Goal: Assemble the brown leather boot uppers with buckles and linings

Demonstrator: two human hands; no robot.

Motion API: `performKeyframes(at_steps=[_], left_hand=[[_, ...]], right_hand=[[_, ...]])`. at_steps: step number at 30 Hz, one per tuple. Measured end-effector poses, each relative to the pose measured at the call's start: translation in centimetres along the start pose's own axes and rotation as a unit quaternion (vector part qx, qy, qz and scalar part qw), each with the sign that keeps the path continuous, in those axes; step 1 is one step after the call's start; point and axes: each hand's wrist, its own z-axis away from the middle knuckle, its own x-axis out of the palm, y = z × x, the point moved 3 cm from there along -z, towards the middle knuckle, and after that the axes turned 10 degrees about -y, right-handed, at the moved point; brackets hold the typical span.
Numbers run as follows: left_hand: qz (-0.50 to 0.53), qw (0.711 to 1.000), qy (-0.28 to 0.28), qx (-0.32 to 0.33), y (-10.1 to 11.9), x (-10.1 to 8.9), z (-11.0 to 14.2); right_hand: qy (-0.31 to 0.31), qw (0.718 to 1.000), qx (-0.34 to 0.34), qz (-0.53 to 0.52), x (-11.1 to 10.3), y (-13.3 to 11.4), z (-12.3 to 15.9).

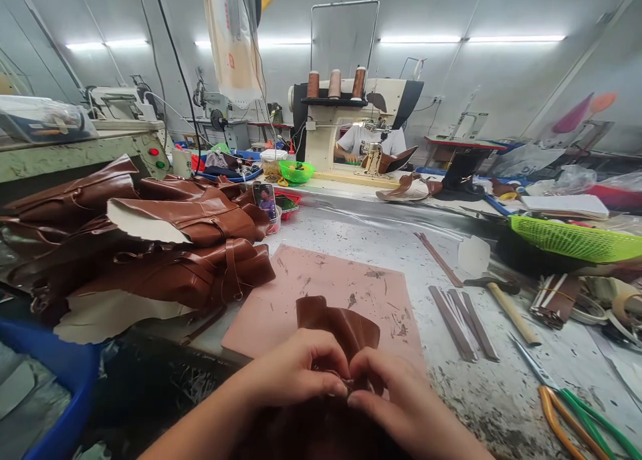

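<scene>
A brown leather piece (346,326) rises from between my hands, its curled upper end over the pink work board (321,273). My left hand (313,366) is closed on the near part of the leather, thumb and fingers pinched at its edge. Opposite it, my right hand (378,383) pinches the same edge, the fingertips of both hands almost meeting. What exactly lies between the fingertips is too small to make out. Below the hands the leather goes dark and is partly hidden.
Brown leather boot uppers (190,266) are piled at the left, above a blue bin (60,380). At the right lie leather strips (461,323), a hammer (514,313), scissors (546,380) and a green basket (576,239). Behind stands a sewing machine (321,139), with a person beyond it.
</scene>
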Motion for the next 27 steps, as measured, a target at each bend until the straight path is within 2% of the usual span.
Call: performKeyframes(at_steps=[3,5,9,12,13,15,16,18,20,21,22,25,27], left_hand=[[-0.108,0.994,0.019,0.018,0.6,-0.3,0.1],[-0.135,0.991,0.0,0.015,0.7,-0.6,0.1],[-0.145,0.987,-0.056,-0.045,0.4,-0.9,0.0],[-0.155,0.983,-0.045,-0.085,0.3,-0.9,0.4],[-0.163,0.983,-0.036,-0.069,0.5,-0.9,0.6],[-0.219,0.976,-0.004,0.014,1.2,-0.7,1.0],[-0.269,0.961,0.012,0.066,1.6,-0.5,1.2],[-0.383,0.912,0.018,0.146,2.0,0.1,1.5],[-0.453,0.875,-0.001,0.173,1.7,0.8,1.5],[-0.45,0.876,-0.002,0.172,1.3,1.1,1.5],[-0.422,0.891,0.01,0.168,0.9,1.3,1.5],[-0.245,0.953,0.077,0.162,-1.0,1.9,1.7],[-0.12,0.975,0.104,0.157,-2.2,2.2,2.0]], right_hand=[[0.004,0.999,-0.01,-0.031,0.2,0.3,-0.2],[0.012,0.999,-0.01,-0.05,0.3,0.7,-0.3],[0.036,0.996,-0.011,-0.076,0.5,1.1,-0.6],[0.037,0.994,-0.012,-0.105,0.4,1.0,-0.7],[0.036,0.993,-0.01,-0.115,0.3,1.0,-0.7],[0.038,0.99,-0.001,-0.136,0.0,0.9,-0.9],[0.039,0.989,0.004,-0.145,-0.1,1.0,-0.9],[0.044,0.988,0.009,-0.149,-0.3,1.0,-1.1],[0.049,0.99,0.008,-0.134,-0.2,1.2,-1.1],[0.048,0.991,0.005,-0.122,-0.1,1.2,-1.1],[0.047,0.993,0.002,-0.11,0.0,1.4,-1.1],[0.046,0.997,-0.008,-0.069,0.6,1.8,-0.9],[0.059,0.998,-0.017,-0.027,1.0,2.0,-0.8]])
